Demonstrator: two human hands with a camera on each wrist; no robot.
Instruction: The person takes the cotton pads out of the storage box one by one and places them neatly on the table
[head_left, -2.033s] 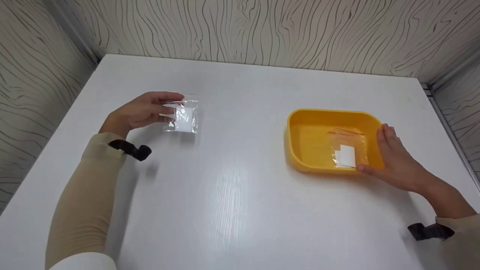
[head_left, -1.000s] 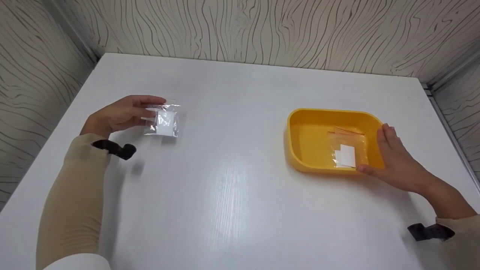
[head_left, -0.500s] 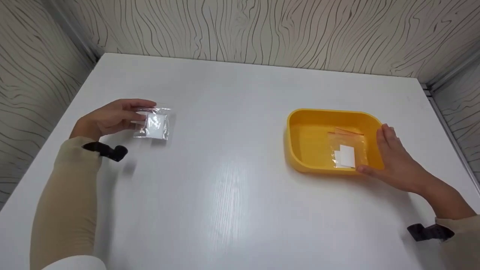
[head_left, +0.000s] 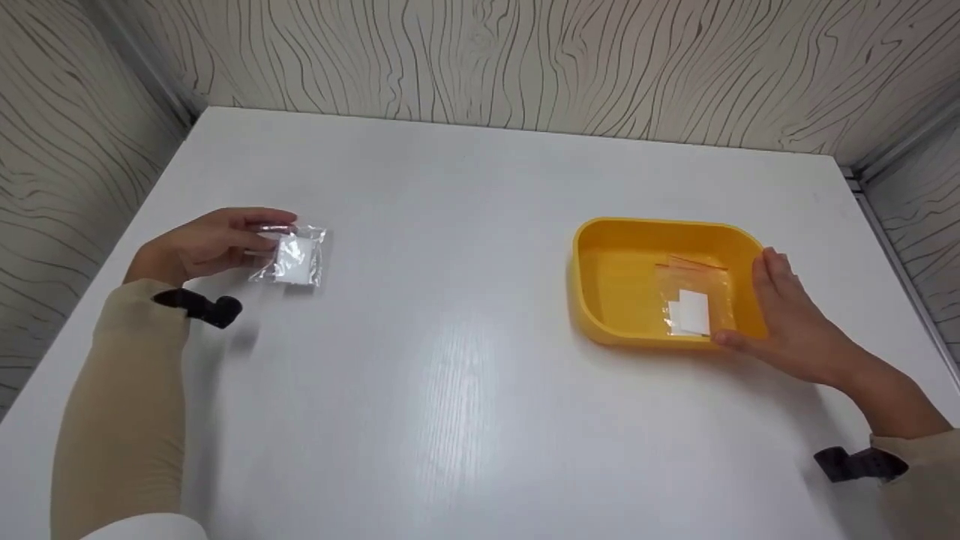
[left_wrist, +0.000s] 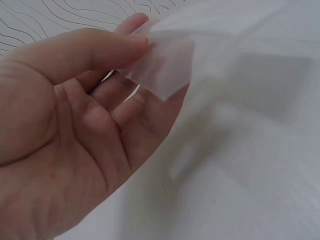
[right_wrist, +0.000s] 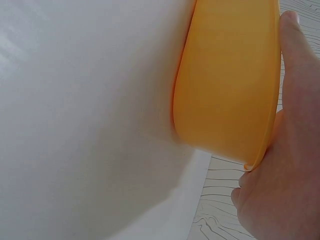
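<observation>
In the head view, my left hand is over the left part of the table, pinching a small clear plastic bag with a white card inside. The left wrist view shows thumb and fingers on a corner of the bag. My right hand rests against the right corner of a yellow plastic tub, its fingers straight along the right side and its thumb at the near rim. Inside the tub, toward the right, lie overlapping clear zip bags with white cards and red seal lines.
Both hands are over a white table, whose surface stretches between the tub and the left hand. Wood-grain patterned panels stand behind it and at both sides. A black wrist camera is strapped on each beige sleeve.
My left hand has moved left and somewhat nearer, carrying the clear bag with it. The right hand, the tub and the bags inside it have stayed in place.
</observation>
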